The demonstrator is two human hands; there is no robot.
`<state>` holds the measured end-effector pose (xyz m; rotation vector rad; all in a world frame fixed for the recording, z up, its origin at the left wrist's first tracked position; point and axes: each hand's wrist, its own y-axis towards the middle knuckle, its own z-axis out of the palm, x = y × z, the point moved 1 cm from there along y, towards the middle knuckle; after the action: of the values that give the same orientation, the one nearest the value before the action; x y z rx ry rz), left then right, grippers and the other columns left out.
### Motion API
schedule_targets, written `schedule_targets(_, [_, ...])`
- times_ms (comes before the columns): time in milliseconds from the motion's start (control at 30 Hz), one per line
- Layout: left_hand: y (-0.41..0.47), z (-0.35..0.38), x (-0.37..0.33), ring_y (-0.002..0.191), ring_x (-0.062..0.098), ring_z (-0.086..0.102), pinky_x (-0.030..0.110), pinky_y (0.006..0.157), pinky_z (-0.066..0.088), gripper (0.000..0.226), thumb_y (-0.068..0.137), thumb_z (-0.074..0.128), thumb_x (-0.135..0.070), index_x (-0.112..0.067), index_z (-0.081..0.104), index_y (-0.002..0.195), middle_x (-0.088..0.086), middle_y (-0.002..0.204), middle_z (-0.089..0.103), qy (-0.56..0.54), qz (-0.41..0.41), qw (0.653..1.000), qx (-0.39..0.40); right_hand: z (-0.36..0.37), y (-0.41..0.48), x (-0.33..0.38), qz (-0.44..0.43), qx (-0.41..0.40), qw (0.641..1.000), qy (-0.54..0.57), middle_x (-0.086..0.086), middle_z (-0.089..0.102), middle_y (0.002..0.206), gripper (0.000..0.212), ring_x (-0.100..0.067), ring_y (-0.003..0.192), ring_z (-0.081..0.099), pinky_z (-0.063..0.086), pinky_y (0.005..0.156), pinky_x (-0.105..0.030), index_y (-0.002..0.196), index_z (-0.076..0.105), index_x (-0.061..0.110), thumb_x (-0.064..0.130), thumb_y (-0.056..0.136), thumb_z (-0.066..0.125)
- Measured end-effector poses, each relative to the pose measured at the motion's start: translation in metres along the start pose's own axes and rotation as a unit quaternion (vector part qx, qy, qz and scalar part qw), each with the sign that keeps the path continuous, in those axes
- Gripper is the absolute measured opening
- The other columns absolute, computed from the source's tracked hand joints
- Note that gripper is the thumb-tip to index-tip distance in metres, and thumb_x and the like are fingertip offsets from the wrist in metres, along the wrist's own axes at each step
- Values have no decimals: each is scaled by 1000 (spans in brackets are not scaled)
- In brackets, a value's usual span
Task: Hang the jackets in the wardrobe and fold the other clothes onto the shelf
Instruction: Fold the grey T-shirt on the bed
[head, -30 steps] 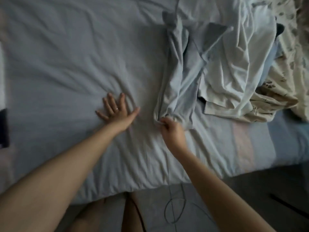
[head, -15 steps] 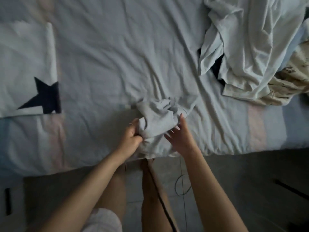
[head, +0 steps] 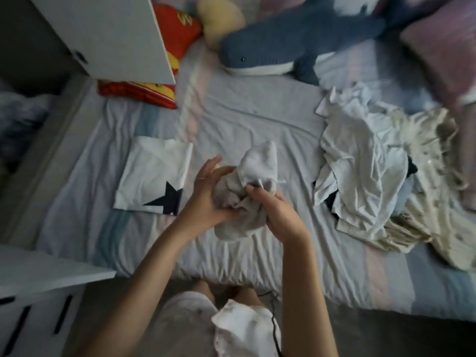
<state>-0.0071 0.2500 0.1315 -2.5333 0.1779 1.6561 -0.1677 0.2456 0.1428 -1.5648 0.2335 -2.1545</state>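
Grey cloth (head: 260, 161) is bunched up just right of the folded star shirt (head: 152, 176), its long way pointing away from the person. The left hand (head: 206, 202) grips its side; the right hand (head: 280, 217) pinches its middle. Both hands are just as near.

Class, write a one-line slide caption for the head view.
Left hand and right hand hold a bunched grey garment over the bed.

Open sheet (head: 244, 119) lies between folded shirt (head: 152, 176) and clothes pile (head: 360, 176).
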Motion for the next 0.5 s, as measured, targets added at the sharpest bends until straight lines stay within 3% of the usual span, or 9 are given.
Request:
schedule_targets(67, [7, -14, -26, 90, -18, 54, 10, 77, 41, 45, 62, 85, -30, -41, 55, 94, -29, 92, 63, -36, -22, 999, 4, 21, -10, 30, -58, 21, 998, -17, -4, 73, 96, 14, -18, 96, 67, 53, 87, -32, 90, 74, 17, 17, 81, 64])
schedule_targets(133, [10, -36, -46, 66, -8, 53, 16, 62, 40, 34, 69, 83, -16, -34, 55, 74, -20, 67, 60, -34, -2, 999, -22, 35, -18, 66, -138, -23, 990, -27, 0, 73, 89, 14, -14, 90, 68, 53, 78, -26, 89, 72, 16, 6, 85, 63])
schedule_targets(233, [11, -66, -77, 64, -3, 46, 19, 58, 35, 24, 75, 75, -24, -24, 51, 71, -12, 65, 51, -41, 78, 995, -41, 42, -30, 102, -198, -121, 972, 26, 2, 73, 85, 18, -11, 87, 68, 52, 74, -21, 93, 68, 10, -4, 81, 67])
schedule_targets(333, [17, -81, -108, 63, -3, 43, 14, 59, 33, 17, 75, 62, -25, -26, 46, 71, -14, 67, 46, 2, 144, 986, -84, 44, -34, 118, -201, -185, 958, 83, -3, 72, 88, 14, -16, 88, 66, 50, 79, -29, 93, 70, 7, -1, 82, 68])
schedule_targets(433, [24, -87, -135, 78, -4, 50, 15, 70, 38, 22, 78, 58, -3, -22, 48, 81, -12, 81, 51, 73, 215, 967, -114, 44, -39, 136, -247, -191, 950, 9, -3, 71, 84, 7, -13, 83, 65, 50, 76, -28, 86, 72, 11, 5, 82, 71])
schedule_targets(500, [29, -91, -145, 94, 6, 55, 18, 83, 42, 30, 73, 55, 15, -12, 54, 87, 1, 94, 56, 99, 247, 951, -158, 45, -43, 149, -294, -171, 939, -56, -1, 70, 81, 6, -11, 79, 64, 50, 70, -25, 84, 72, 11, 5, 84, 69])
